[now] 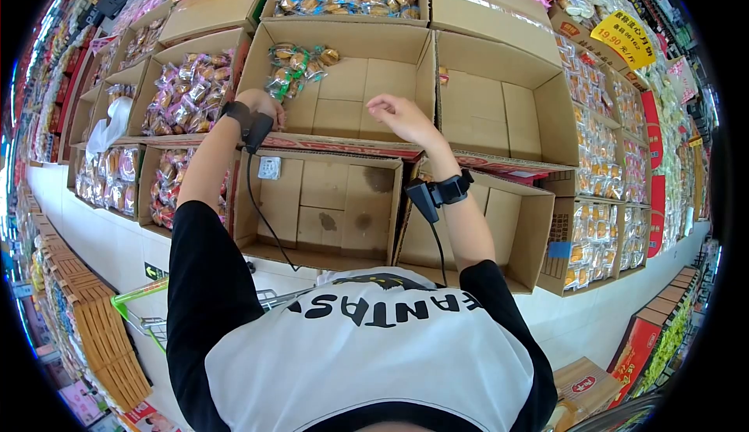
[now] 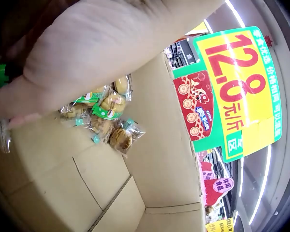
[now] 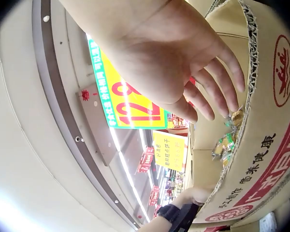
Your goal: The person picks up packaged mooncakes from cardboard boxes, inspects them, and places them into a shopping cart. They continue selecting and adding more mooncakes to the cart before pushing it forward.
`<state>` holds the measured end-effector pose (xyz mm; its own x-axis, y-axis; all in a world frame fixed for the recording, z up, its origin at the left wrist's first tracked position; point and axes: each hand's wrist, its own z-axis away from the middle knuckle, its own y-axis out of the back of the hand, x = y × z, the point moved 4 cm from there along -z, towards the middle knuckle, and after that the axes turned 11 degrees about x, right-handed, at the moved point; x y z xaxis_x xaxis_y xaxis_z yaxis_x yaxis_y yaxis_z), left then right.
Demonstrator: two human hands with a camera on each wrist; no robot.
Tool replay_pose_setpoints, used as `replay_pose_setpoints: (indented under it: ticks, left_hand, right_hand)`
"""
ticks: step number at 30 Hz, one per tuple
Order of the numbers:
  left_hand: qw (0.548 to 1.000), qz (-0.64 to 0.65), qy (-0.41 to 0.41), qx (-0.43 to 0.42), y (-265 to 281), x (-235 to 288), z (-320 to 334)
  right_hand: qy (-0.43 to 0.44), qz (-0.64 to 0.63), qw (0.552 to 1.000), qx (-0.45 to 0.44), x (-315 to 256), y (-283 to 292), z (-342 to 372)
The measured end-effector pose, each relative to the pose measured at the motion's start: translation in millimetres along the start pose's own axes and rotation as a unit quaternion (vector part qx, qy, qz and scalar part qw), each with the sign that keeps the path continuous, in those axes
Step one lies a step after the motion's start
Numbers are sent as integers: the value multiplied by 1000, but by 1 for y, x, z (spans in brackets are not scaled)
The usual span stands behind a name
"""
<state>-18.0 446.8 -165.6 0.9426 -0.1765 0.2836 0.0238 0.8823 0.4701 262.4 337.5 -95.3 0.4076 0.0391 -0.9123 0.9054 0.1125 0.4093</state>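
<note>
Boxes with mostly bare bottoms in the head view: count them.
4, in two rows of two: the far-left box, holding some green packets; the far-right box; the near-left box; the near-right box. The shirt may hide others.

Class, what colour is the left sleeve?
Black; the left sleeve shows best in the head view.

The left hand (image 2: 87,55) is being cut off by the left wrist view's edges; wrapped pastries (image 2: 113,104) are being partly covered by it and, in the right wrist view, by the carton wall (image 3: 261,130).
</note>
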Motion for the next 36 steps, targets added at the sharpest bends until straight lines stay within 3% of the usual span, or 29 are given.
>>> replay_pose_setpoints:
  ticks: [4,11,14,23,25,29,31,36]
  left_hand:
    - [999,1,36,1,0,-6,-8]
    - [1000,-26,15,-3,1,-5,-10]
    - [998,0,64,-29,0,-9,-12]
    - [999,20,21,12,-2,-14,-18]
    - [999,9,-27,44,-1,-14,-21]
    - [998,39,-16,40,-1,-8,-15]
    - [995,29,-51,86,2,-5,-10]
    - [990,49,-49,120,6,1,3]
  right_hand:
    - [1,-6,1000,-2,1,1,0]
    - [-2,-18,1000,-2,4,1,1]
    - [-3,-9,1000,-2,4,-1,2]
    - [-17,-9,1000,-5,4,0,5]
    - [-20,-5,1000,-6,4,-1,5]
    - [-26,-9,1000,-5,6,-1,8]
    - [-23,-12,1000,-6,7,-1,9]
    - [-6,-4,1000,-9,7,-3,8]
